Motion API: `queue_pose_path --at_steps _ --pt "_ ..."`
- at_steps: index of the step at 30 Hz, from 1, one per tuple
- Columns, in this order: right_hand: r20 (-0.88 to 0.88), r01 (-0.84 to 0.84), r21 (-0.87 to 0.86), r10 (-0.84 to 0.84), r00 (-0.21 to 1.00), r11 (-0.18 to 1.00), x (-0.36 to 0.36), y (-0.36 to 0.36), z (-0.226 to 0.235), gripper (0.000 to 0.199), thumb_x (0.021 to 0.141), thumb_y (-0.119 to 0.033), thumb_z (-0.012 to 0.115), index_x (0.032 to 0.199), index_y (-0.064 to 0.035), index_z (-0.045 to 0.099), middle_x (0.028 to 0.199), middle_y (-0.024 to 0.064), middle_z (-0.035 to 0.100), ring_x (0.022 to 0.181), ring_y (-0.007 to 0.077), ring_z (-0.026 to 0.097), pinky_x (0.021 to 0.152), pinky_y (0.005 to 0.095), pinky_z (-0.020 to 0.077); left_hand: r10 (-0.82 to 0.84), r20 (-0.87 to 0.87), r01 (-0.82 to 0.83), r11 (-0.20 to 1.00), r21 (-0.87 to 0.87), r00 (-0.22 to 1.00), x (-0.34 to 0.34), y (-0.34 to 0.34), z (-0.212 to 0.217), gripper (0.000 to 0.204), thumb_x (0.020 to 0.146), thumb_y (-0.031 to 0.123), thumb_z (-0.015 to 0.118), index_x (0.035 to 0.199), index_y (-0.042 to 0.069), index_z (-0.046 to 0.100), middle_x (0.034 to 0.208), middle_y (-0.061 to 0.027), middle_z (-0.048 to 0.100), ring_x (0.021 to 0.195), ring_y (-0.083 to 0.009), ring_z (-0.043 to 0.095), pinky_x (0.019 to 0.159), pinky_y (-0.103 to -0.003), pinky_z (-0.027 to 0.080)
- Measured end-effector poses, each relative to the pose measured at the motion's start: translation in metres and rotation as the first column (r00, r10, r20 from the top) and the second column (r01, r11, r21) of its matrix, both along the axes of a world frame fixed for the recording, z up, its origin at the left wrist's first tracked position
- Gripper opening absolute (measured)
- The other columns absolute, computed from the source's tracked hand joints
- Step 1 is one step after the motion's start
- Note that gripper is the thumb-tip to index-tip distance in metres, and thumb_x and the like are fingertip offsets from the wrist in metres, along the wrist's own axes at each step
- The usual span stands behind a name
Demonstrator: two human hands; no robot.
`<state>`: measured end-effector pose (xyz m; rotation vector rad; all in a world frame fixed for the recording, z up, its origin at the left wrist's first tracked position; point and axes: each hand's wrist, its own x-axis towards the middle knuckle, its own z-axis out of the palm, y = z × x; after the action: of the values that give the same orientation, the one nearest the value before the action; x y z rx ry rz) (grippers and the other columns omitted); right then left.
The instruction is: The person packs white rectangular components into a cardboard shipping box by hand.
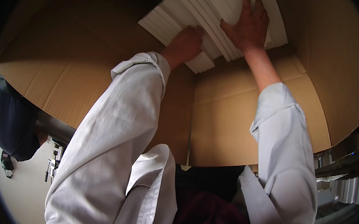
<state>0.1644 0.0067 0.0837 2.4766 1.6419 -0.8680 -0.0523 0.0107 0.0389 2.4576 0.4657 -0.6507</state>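
Note:
Rows of flat white pieces (206, 20), packed side by side like thin boxes or boards, lie inside a large cardboard box (225, 129). Their exact kind does not show. My left hand (185, 46) is curled at the near left part of the rows, fingers bent in against the white pieces; what it grips, if anything, is hidden. To its right and farther in, my right hand (250, 26) lies on top of the rows with thumb and fingers spread. A dark gap runs between two rows near my hands.
Tall cardboard walls surround both forearms, with the near wall's edge close to my body. At the left, outside the box, are a person's dark-clothed limb (12, 118) and a small dark object (7, 164) on the pale floor. Dark shelving (347, 165) stands at the right.

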Motion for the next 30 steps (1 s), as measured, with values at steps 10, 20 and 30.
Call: queue_pose_path --at_steps 10,20,30 --pt "-0.038 -0.01 0.191 0.018 0.999 0.981 0.002 -0.002 -0.008 0.103 0.07 -0.036 0.084 0.155 -0.0152 0.029 0.148 0.0276 0.035 0.136 0.0445 0.038 0.113 0.0545 0.0318 0.008 0.058 -0.012 0.998 0.063 0.998 -0.017 -0.009 0.001 0.032 0.08 0.036 0.074 0.095 0.007 0.074 0.105 -0.0102 0.064 0.113 -0.0284 0.056 0.106 -0.04 0.038" --pt "-0.013 -0.037 0.157 0.039 0.999 0.987 -0.003 0.003 0.001 0.105 0.072 -0.042 0.084 0.156 -0.0136 0.027 0.15 0.0277 0.032 0.139 0.0437 0.034 0.115 0.0535 0.0297 0.161 0.082 -0.165 0.985 0.047 0.984 -0.021 -0.003 -0.001 0.013 0.082 0.02 0.065 0.082 0.01 0.074 0.091 -0.0108 0.068 0.1 -0.0291 0.062 0.104 -0.042 0.042" --pt "0.026 -0.077 0.094 0.075 0.997 0.993 -0.008 0.005 0.008 0.113 0.073 -0.051 0.085 0.158 -0.0134 0.021 0.153 0.0273 0.028 0.139 0.0456 0.033 0.115 0.0531 0.0312 0.144 0.064 -0.15 0.984 0.1 0.987 -0.016 -0.038 -0.002 0.015 0.084 0.015 0.061 0.082 0.012 0.076 0.09 -0.0077 0.068 0.101 -0.027 0.06 0.106 -0.041 0.039"
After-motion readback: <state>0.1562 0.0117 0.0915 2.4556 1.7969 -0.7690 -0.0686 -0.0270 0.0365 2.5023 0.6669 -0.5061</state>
